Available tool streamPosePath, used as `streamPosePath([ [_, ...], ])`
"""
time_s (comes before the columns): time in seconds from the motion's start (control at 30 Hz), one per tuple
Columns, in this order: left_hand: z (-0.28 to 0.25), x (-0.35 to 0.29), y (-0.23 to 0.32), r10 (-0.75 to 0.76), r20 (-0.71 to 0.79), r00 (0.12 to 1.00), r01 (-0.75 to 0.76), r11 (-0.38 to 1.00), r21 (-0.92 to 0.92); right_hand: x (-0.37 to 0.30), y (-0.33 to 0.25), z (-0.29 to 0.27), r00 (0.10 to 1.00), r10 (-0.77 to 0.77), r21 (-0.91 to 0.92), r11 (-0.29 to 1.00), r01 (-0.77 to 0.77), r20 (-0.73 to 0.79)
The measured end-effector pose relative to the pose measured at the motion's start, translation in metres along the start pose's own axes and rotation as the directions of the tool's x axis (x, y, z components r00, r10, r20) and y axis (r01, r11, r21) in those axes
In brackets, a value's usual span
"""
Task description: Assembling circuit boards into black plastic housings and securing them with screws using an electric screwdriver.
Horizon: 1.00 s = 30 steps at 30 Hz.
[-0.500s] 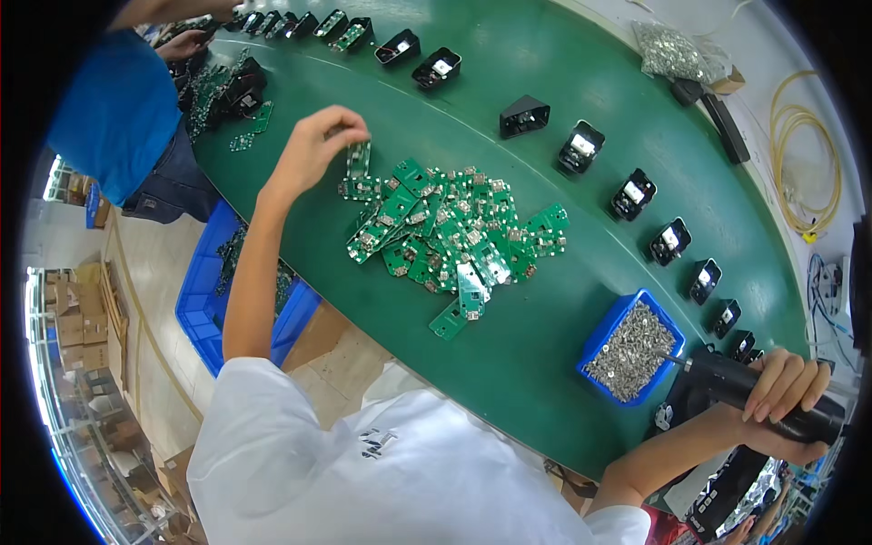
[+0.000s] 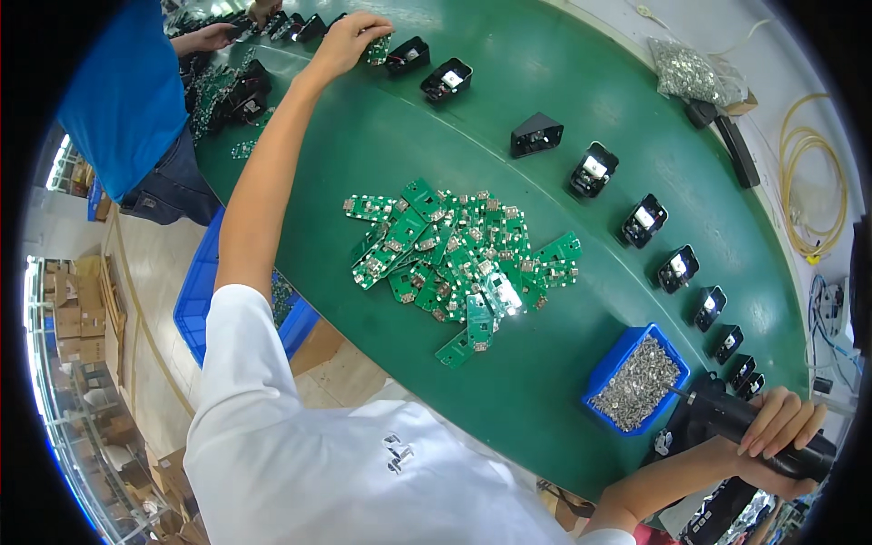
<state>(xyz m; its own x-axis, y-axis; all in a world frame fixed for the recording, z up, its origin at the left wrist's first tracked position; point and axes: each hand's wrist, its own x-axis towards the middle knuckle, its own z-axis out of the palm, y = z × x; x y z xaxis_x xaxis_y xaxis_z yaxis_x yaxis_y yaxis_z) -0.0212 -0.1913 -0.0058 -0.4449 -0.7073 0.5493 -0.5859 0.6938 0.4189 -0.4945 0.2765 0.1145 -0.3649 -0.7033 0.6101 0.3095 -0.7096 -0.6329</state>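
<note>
Near the far edge of the green table, my left hand (image 2: 350, 44) is closed on a small green circuit board (image 2: 379, 51), just left of an open black plastic housing (image 2: 409, 56). My right hand (image 2: 777, 436) wraps round a black electric screwdriver (image 2: 725, 409) at the right. Its bit points at a blue bin (image 2: 599, 361) full of small silver screws (image 2: 639, 383); whether the tip touches them I cannot tell. A loose heap of green circuit boards (image 2: 454, 241) lies mid-table.
Black housings, including one with a white part (image 2: 590, 171), stand in a curved row along the far side. At the far left, a person in a blue shirt (image 2: 123, 100) works. A bag of small parts (image 2: 686, 73) and a coiled yellow hose (image 2: 817, 182) are at the far right.
My left hand has carried the circuit board from beside the heap, away from me, to the row of housings. My right hand still grips the screwdriver by the screw bin.
</note>
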Motion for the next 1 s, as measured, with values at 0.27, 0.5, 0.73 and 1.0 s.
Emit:
streamPosePath([
  [0.27,-0.002,0.001,-0.010,0.101,0.067,0.993,-0.106,0.992,0.065,0.001,0.002,-0.001,1.000,0.005,-0.018,1.000,-0.004,0.014],
  [0.5,-0.046,-0.100,0.115,-0.057,0.317,0.947,0.068,0.997,-0.023,-0.001,-0.001,-0.001,1.000,0.019,-0.063,0.998,-0.020,-0.019],
  [0.73,-0.032,-0.211,0.182,-0.408,0.063,0.911,0.397,0.907,0.138,0.001,0.001,-0.010,1.000,0.028,-0.097,0.995,-0.028,0.001],
  [1.0,-0.025,-0.204,0.183,-0.692,0.058,0.720,0.666,0.665,-0.337,0.000,-0.003,-0.011,1.000,0.011,-0.081,0.997,-0.010,0.011],
])
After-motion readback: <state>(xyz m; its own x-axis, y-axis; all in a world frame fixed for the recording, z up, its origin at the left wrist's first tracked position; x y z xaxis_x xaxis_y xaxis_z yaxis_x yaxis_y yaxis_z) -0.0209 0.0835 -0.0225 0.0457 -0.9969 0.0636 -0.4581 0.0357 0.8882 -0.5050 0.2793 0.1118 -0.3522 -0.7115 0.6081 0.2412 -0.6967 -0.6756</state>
